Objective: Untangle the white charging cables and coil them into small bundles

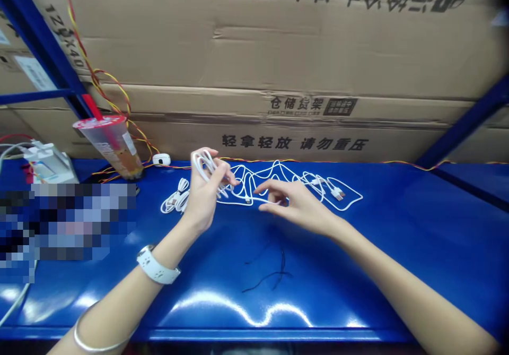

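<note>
On a glossy blue workbench (254, 296), the left hand (204, 193) is closed around a few gathered loops of a white USB cable (254, 182), fingers curled and thumb pressed over them. The rest of that cable sprawls in loose tangled loops across the bench to the right, ending near a pair of metal-tipped USB plugs (337, 193). The right hand (296, 204) stands half open, fingers stretched out and tips just beside a strand, not visibly gripping it. Left of the left hand lies a smaller white cable coil (176, 198), separate from the tangle. Further left stands a clear plastic cup (111, 145) with a red lid and straw, by a twisted red-and-yellow wire (104, 87). Behind everything, printed cardboard cartons (254, 52) fill a blue steel shelf (43, 42) — a pixelated patch (59, 227) hides the bench's left part.
</note>
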The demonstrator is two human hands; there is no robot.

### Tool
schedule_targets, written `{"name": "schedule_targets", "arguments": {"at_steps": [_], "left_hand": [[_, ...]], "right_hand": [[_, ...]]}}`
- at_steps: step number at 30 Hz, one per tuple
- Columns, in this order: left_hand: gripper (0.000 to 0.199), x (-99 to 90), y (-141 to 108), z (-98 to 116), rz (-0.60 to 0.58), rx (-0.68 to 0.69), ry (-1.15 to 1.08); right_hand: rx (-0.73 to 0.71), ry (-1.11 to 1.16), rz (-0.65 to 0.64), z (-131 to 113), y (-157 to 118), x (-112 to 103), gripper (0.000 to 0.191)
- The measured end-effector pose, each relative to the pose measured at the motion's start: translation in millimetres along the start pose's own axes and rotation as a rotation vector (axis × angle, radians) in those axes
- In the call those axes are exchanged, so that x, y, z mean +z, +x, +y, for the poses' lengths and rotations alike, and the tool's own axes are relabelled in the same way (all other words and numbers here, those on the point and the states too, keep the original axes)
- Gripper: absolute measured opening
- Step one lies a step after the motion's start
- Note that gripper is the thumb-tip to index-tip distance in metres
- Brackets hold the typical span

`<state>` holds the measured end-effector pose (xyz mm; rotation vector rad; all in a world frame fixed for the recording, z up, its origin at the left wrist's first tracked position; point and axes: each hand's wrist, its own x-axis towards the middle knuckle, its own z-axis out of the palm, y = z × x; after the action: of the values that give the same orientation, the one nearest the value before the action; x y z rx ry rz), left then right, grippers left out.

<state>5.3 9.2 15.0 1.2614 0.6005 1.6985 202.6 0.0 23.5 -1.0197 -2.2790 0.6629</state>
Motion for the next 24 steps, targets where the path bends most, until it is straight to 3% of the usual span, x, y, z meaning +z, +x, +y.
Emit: {"name": "schedule_targets", "arguments": {"at_steps": [6,9,12,18,21,24], "left_hand": [[0.029,-7.7,8,8,0.200,0.224,0.086],[0.025,-10.8,10,5,0.208,0.263,0.194],[0.017,-11.9,7,-3,0.061,0.145,0.357],[0.022,-2.6,-9,-16,-0.339,-0.078,0.478],[0.019,4.2,-15,-15,-0.406,-0.166,0.436],[0.023,7.6,-15,-12,-0.346,-0.285,0.206]], "right_hand": [[0.003,-0.062,0.191,15,3,-16,0.015],[0.017,-0.044,0.250,18,3,-23,0.018],[0.028,0.016,0.264,15,3,-24,0.020],[-0.025,0.085,0.242,3,1,-10,0.020],[-0.041,0.082,0.238,0,2,-2,0.019],[-0.030,0.058,0.248,4,3,-1,0.017]]}}
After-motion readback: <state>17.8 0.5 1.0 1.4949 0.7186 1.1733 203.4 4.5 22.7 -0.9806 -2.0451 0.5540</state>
